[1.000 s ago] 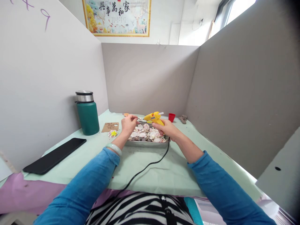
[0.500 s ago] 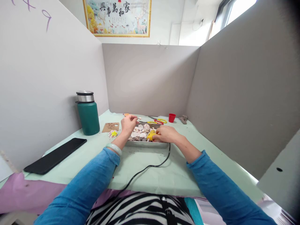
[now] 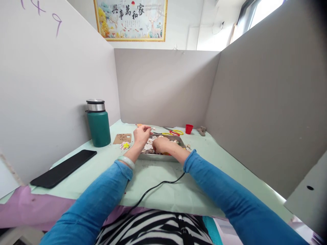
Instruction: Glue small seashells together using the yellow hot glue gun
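A shallow metal tray point(image 3: 159, 157) lies on the table, holding white shells and shell pieces point(image 3: 148, 146). My left hand point(image 3: 141, 136) is over the tray's left edge, thumb and fingertips pinched together; whatever is between them is too small to make out. Down among the shells reaches my right hand point(image 3: 163, 145), fingers curled with their tips hidden. A black cord point(image 3: 163, 182) runs over the cloth and passes under my right forearm. The yellow glue gun seen earlier is mostly hidden behind my right hand. Left of the tray lies a small disc with a yellow flower point(image 3: 125, 145).
Scissors with yellow and red handles point(image 3: 174, 132) lie behind the tray, near a red cup point(image 3: 189, 129) and a grey-brown piece point(image 3: 201, 130). On the left are a brown card point(image 3: 122, 138), a green bottle point(image 3: 98, 127) and a black phone point(image 3: 63, 168). Grey partitions point(image 3: 166, 85) enclose the table.
My right hand has moved left from the yellow glue gun, fingers now down in the shells. My left hand keeps its pinch in nearly the same place. The view has shifted slightly.
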`<state>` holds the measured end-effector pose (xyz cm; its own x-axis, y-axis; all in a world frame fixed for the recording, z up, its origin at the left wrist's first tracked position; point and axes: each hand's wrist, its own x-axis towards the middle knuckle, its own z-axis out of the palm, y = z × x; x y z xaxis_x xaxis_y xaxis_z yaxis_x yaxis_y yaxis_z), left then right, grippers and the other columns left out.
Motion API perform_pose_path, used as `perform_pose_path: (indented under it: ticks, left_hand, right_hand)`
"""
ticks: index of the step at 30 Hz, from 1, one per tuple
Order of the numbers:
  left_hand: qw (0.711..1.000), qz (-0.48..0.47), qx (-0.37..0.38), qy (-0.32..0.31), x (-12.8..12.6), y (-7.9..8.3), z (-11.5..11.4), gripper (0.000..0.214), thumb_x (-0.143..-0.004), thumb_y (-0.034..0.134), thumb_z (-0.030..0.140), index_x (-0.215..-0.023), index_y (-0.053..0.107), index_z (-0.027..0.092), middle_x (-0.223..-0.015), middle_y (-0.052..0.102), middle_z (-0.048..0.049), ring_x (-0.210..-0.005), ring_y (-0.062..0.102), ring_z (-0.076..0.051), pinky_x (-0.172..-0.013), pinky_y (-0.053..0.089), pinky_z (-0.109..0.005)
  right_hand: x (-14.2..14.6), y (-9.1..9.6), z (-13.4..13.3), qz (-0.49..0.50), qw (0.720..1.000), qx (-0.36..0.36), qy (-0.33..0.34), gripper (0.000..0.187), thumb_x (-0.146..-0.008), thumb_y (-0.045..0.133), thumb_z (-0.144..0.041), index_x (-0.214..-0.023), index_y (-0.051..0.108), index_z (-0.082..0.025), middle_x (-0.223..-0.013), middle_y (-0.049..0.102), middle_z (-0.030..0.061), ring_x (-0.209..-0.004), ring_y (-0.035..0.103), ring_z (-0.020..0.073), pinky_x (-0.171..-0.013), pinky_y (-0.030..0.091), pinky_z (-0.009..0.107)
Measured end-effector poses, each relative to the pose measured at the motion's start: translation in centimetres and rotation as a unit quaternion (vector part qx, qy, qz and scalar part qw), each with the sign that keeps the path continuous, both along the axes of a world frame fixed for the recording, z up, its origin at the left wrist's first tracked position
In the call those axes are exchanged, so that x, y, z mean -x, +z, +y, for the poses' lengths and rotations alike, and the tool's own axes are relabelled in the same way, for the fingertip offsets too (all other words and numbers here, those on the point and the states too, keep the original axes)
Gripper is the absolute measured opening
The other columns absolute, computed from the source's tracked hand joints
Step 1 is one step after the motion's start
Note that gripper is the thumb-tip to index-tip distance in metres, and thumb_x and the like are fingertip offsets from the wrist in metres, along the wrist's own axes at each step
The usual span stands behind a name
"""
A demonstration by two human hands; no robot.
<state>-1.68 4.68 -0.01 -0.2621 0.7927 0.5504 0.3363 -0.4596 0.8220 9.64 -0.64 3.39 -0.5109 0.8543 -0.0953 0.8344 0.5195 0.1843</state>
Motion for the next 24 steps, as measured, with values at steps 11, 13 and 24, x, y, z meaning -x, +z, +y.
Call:
perform_pose_path:
  ticks: [11, 13, 24]
  left_hand:
    - [1.0, -0.015, -0.005, -0.011, -0.1, 0.0, -0.3, 0.012, -0.069, 0.058, 0.023, -0.077, 0.065, 0.017, -0.071, 0.069, -0.0027, -0.065, 0.067, -0.017, -0.068, 0.05, -0.026]
    - [0.999, -0.025, -0.005, -0.019, -0.4, 0.1, -0.7, 0.012, -0.069, 0.058, 0.024, -0.077, 0.064, 0.017, -0.07, 0.068, -0.0027, -0.065, 0.067, -0.017, -0.067, 0.05, -0.026]
    - [0.997, 0.048, -0.045, 0.043, -1.5, 0.3, -2.6, 0.015, -0.071, 0.056, 0.025, -0.078, 0.067, 0.017, -0.075, 0.069, -0.0028, -0.072, 0.063, -0.016, -0.071, 0.046, -0.027]
  right_hand:
    - [-4.1, 0.2, 0.3, 0.284, 0.954, -0.096, 0.012, 0.017, -0.076, 0.05, -0.017, -0.086, 0.064, -0.017, -0.083, 0.069, 0.006, -0.076, 0.063, 0.0171, -0.064, 0.043, 0.023]
    - [-5.1, 0.0, 0.4, 0.373, 0.925, -0.064, 0.0, 0.017, -0.076, 0.05, -0.016, -0.089, 0.061, -0.017, -0.077, 0.068, 0.0023, -0.065, 0.062, 0.0125, -0.059, 0.042, 0.02]
    - [-2.6, -1.7, -1.2, 0.446, 0.875, -0.179, 0.06, 0.013, -0.076, 0.049, -0.013, -0.082, 0.06, -0.018, -0.074, 0.067, 0.0028, -0.065, 0.06, 0.0144, -0.06, 0.039, 0.023]
